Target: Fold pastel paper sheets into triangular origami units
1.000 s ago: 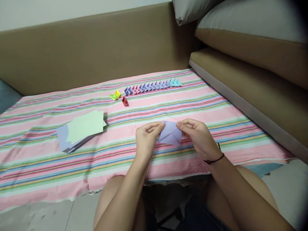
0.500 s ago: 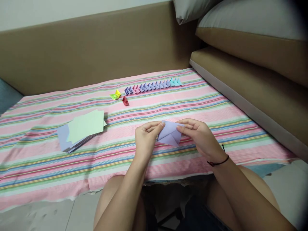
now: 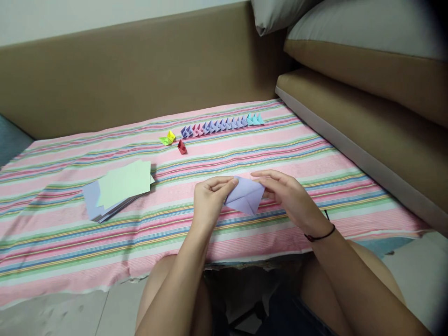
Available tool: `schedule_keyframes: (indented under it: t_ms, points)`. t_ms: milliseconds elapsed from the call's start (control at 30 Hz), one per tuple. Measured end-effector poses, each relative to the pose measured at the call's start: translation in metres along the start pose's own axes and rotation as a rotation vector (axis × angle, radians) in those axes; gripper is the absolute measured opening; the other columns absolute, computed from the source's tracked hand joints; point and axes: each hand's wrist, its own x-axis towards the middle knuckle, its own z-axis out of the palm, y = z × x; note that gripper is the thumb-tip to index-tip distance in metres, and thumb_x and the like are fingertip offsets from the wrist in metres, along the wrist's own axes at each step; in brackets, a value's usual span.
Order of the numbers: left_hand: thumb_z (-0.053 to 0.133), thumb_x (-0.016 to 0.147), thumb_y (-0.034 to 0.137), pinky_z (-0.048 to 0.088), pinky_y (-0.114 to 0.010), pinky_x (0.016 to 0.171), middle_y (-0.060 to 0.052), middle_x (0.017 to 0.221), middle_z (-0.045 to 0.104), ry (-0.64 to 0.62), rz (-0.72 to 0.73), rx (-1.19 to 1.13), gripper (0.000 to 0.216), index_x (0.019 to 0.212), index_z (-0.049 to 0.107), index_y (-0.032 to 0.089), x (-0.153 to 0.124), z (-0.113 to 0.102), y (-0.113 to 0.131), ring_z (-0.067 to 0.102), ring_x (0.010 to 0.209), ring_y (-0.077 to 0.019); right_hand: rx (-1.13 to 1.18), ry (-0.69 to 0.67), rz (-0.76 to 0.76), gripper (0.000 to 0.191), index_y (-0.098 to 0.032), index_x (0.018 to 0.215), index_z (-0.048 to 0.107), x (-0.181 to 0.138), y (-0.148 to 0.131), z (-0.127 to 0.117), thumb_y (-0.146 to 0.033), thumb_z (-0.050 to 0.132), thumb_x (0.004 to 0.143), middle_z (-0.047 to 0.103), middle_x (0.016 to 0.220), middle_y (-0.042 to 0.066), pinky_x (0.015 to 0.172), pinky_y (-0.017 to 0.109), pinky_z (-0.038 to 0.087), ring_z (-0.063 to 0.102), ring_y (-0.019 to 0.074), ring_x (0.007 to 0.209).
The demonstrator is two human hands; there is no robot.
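A lilac sheet of origami paper (image 3: 245, 195), folded with crease lines and flaps on its face, is held up above the striped cloth. My left hand (image 3: 213, 196) pinches its left corner between thumb and fingers. At the paper's right edge is my right hand (image 3: 282, 189), index finger stretched out and thumb close against the edge; some of its fingers are behind the paper, so its grip there is partly hidden. A dark cord bracelet (image 3: 320, 235) circles the right wrist.
The striped cloth (image 3: 168, 219) covers the seat. Beyond my hands lie a row of folded paper pieces (image 3: 217, 126), a yellow-green piece (image 3: 168, 138) and a red one (image 3: 182, 147). To the left is a stack of paper sheets (image 3: 126, 182). Cushions (image 3: 350, 93) stand at right.
The paper has shifted slightly left and turned a little. My right hand has loosened from its pinch, with the index finger lifting straight. My left hand keeps its pinch.
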Motion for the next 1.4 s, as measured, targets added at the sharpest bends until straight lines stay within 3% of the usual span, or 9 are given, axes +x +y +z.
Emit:
schedule_keyframes:
  t_ms: [200, 500, 733, 833, 1200, 1400]
  points:
    - [0.077, 0.061, 0.031, 0.045, -0.024, 0.054, -0.006, 0.067, 0.071, -0.160, -0.006, 0.046, 0.021, 0.073, 0.074, 0.014, -0.001, 0.002, -0.002, 0.062, 0.059, -0.0152, -0.178, -0.070, -0.060, 0.020, -0.018, 0.079, 0.064, 0.001, 0.010, 0.003, -0.034, 0.072, 0.069, 0.066, 0.075, 0.002, 0.062, 0.026, 0.047, 0.061, 0.0153, 0.070]
    - [0.073, 0.066, 0.033, 0.040, -0.021, 0.048, -0.004, 0.064, 0.067, -0.205, 0.009, 0.107, 0.020, 0.071, 0.072, 0.014, 0.000, 0.002, -0.001, 0.055, 0.054, -0.0111, -0.183, -0.098, -0.046, 0.017, -0.018, 0.077, 0.065, 0.000, 0.012, 0.010, -0.033, 0.070, 0.070, 0.066, 0.074, 0.001, 0.060, 0.025, 0.045, 0.060, 0.0150, 0.068]
    - [0.079, 0.057, 0.028, 0.047, -0.023, 0.059, -0.004, 0.074, 0.067, -0.348, -0.040, 0.076, 0.031, 0.081, 0.067, 0.014, -0.002, 0.003, -0.003, 0.060, 0.066, -0.0142, -0.147, 0.061, -0.091, 0.017, -0.018, 0.078, 0.067, 0.001, 0.012, 0.007, -0.033, 0.070, 0.071, 0.068, 0.075, 0.002, 0.059, 0.026, 0.046, 0.062, 0.0160, 0.068]
    - [0.077, 0.058, 0.030, 0.045, -0.022, 0.053, -0.002, 0.067, 0.063, -0.309, -0.054, 0.148, 0.026, 0.075, 0.065, 0.013, -0.003, 0.006, -0.006, 0.058, 0.059, -0.0131, -0.155, 0.089, -0.109, 0.019, -0.019, 0.079, 0.067, 0.001, 0.013, 0.007, -0.036, 0.070, 0.071, 0.068, 0.075, 0.003, 0.058, 0.026, 0.047, 0.062, 0.0167, 0.067]
    - [0.077, 0.058, 0.028, 0.042, -0.022, 0.051, 0.001, 0.058, 0.060, -0.202, -0.065, 0.075, 0.021, 0.067, 0.065, 0.013, -0.002, 0.007, -0.007, 0.053, 0.051, -0.0102, -0.167, 0.118, -0.159, 0.017, -0.020, 0.079, 0.067, -0.001, 0.012, 0.011, -0.035, 0.069, 0.072, 0.067, 0.074, 0.002, 0.058, 0.027, 0.049, 0.062, 0.0165, 0.067]
    - [0.078, 0.058, 0.031, 0.049, -0.027, 0.064, -0.005, 0.067, 0.070, -0.239, -0.144, -0.046, 0.026, 0.076, 0.072, 0.013, 0.000, 0.000, -0.001, 0.062, 0.061, -0.0150, -0.131, 0.142, -0.159, 0.021, -0.020, 0.081, 0.068, 0.000, 0.014, 0.009, -0.038, 0.070, 0.071, 0.068, 0.077, 0.003, 0.060, 0.028, 0.050, 0.063, 0.0181, 0.070]
